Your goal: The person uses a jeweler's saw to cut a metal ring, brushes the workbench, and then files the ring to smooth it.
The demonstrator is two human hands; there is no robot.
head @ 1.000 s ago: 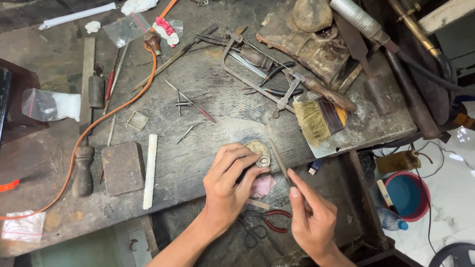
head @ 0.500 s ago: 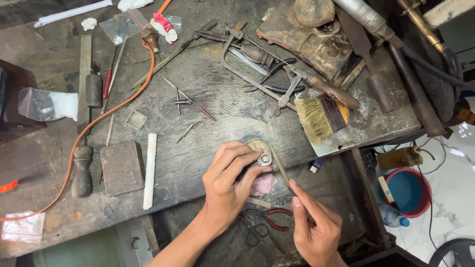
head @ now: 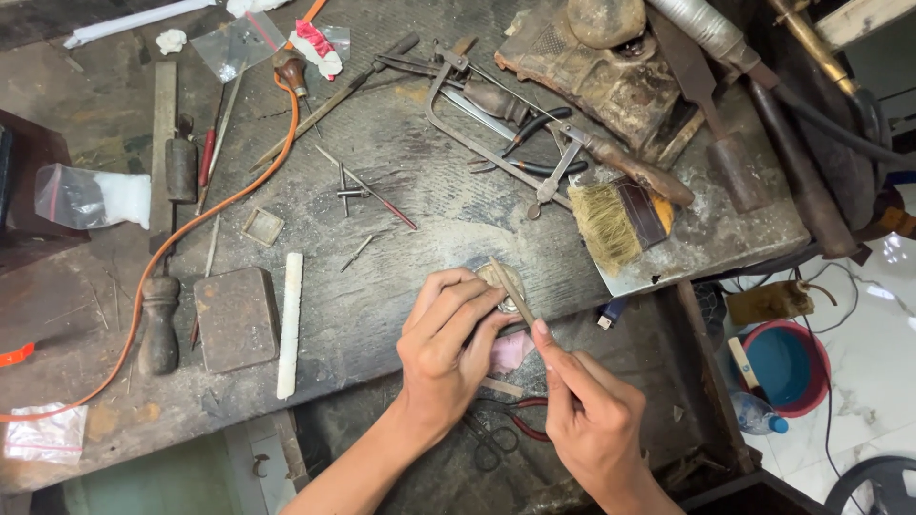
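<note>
1. The bench (head: 401, 305) is a worn, grey, scratched wooden top that lies under and beyond both hands, crowded with tools.
2. A wide brush (head: 620, 219) with pale bristles lies up and to the right of the fingers; a saw frame (head: 477, 133) with a wooden handle lies farther beyond them.
3. A dark metal block (head: 236, 318) and a white stick (head: 288, 324) lie well to the left of the fingers.
4. The left hand (head: 444, 353) is curled, its fingers (head: 458, 300) clenched around a small ring (head: 509, 303) pressed to a rounded wooden peg at the bench edge.
5. The right hand (head: 592, 420) grips a thin file (head: 512, 289) between thumb and forefinger; the file slants up and left, its tip lying across the ring.
6. The ring is a small, pale metallic band, dull silver in colour, mostly covered by the left fingertips; only its top edge shows, right at those tips and under the file.
</note>
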